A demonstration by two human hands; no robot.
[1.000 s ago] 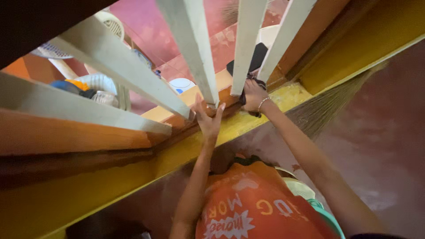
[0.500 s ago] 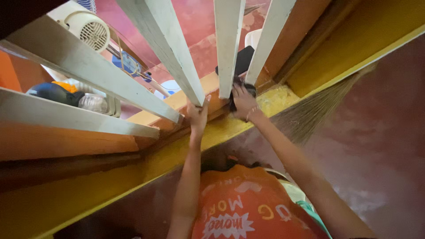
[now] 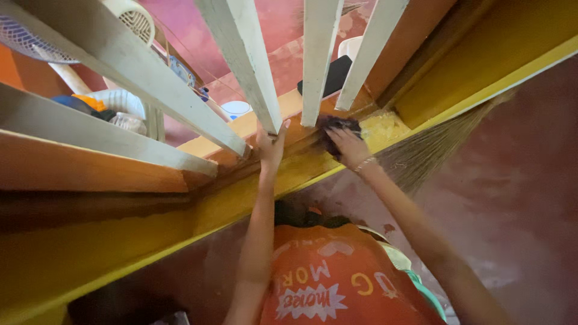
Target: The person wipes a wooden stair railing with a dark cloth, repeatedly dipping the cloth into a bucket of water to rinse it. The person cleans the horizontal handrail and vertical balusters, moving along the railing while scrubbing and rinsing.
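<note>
Right hand (image 3: 349, 144) is closed over a dark wad of cloth (image 3: 335, 126), pressing it against the orange ledge (image 3: 289, 105) at the foot of the pale wooden bars (image 3: 317, 54). A thin bracelet (image 3: 363, 164) shows at that wrist. Left hand (image 3: 271, 147) holds nothing: its fingers are straight and close together, laid flat against the base of the neighbouring bar (image 3: 241, 54), apparently for support.

From the head view, the only one, both arms reach up and away from the orange printed shirt (image 3: 337, 277) toward the barred opening. The cloth sits between two bars, touching the ledge, just above the yellow strip (image 3: 180, 225) that runs slantwise across the frame. A straw broom (image 3: 421, 156) leans near the right forearm, untouched. Beyond the bars lie a white fan (image 3: 129, 18), a white plastic chair (image 3: 352, 45) and a small round white and blue object (image 3: 235, 108) on the red floor.

As I read it, the step in hand is wiping the ledge between the bars. The next move likely calls for firm pressure with the cloth while steering it round each bar's foot, with the left hand bracing.
</note>
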